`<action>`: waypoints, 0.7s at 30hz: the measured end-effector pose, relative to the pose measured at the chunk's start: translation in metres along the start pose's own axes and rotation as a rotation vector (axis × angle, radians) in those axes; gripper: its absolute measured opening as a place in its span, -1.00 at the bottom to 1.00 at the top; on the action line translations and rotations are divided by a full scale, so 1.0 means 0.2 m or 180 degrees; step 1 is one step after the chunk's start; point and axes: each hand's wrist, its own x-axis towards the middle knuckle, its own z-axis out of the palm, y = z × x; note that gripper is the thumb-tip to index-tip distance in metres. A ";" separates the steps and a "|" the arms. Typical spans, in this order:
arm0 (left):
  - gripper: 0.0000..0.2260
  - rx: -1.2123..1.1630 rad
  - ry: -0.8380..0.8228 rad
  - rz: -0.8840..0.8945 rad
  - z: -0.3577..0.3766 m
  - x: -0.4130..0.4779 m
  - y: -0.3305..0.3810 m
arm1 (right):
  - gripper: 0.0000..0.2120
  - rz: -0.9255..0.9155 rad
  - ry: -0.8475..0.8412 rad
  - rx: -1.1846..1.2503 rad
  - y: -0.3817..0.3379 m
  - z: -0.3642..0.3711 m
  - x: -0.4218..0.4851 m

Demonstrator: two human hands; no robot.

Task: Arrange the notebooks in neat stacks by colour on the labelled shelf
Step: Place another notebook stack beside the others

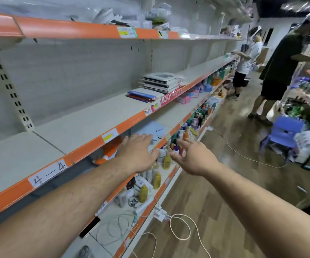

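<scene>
Fingers point(144, 137) on both hands are hanging spread and relaxed, holding nothing. Left hand point(137, 151) is hovering nearer: pale blue notebooks point(151, 129) are lying flat on the lower shelf point(171, 116), just ahead of its fingertips. Right hand point(193, 157) is hovering over the aisle. Grey stack point(161, 81) and blue-red pile point(143, 94) are sitting well ahead, up on the labelled shelf point(79, 127).

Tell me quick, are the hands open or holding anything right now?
Left hand: open, fingers straight, holding nothing.
Right hand: open, fingers spread, holding nothing.
</scene>
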 end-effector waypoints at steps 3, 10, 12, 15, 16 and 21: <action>-0.41 0.0043 -0.0059 0.0125 0.04 0.18 0.08 | -0.31 0.0119 0.0014 0.0029 0.12 -0.01 0.12; -0.42 -0.0026 -0.0039 0.0410 0.15 0.72 0.19 | -0.27 0.0370 0.0180 0.0055 0.42 0.00 0.53; -0.42 -0.0068 -0.0072 0.0488 0.16 0.87 0.21 | -0.28 0.0393 0.0215 0.0049 0.47 -0.01 0.65; -0.44 -0.0089 -0.0020 0.0620 0.15 1.11 0.23 | -0.27 0.0435 0.0206 0.0025 0.56 -0.03 0.85; -0.44 -0.0081 -0.0004 0.0662 0.15 1.19 0.23 | -0.28 0.0457 0.0217 0.0004 0.59 -0.04 0.92; -0.44 -0.0064 0.0022 0.0764 0.17 1.54 0.24 | -0.29 0.0543 0.0302 -0.0047 0.72 -0.07 1.21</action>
